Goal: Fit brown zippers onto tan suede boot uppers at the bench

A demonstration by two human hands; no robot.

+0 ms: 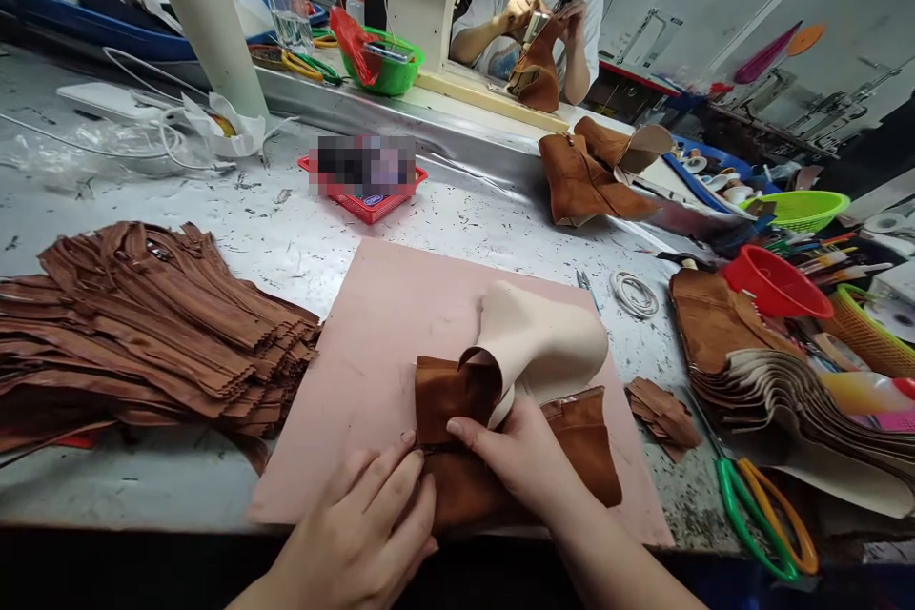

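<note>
In the head view, one pink mat (357, 353) is lying before you; one bundle of zipper strips (178, 334) is resting left of it. Right of the mat, one coiled cord (633, 280), one stack of suede pieces (721, 324) and one pair of scissors (735, 477) are lying. One red basket (372, 210) is sitting beyond the mat, and one person (476, 19) is working farther beyond it. Your two hands are meeting over one brown suede piece (439, 391) on the mat. It is lying under your right hand's (525, 457) thumb, which is gripping it; its other fingers are mostly hidden. Your left hand's (372, 515) extended fingertips are touching its near-left edge.
</note>
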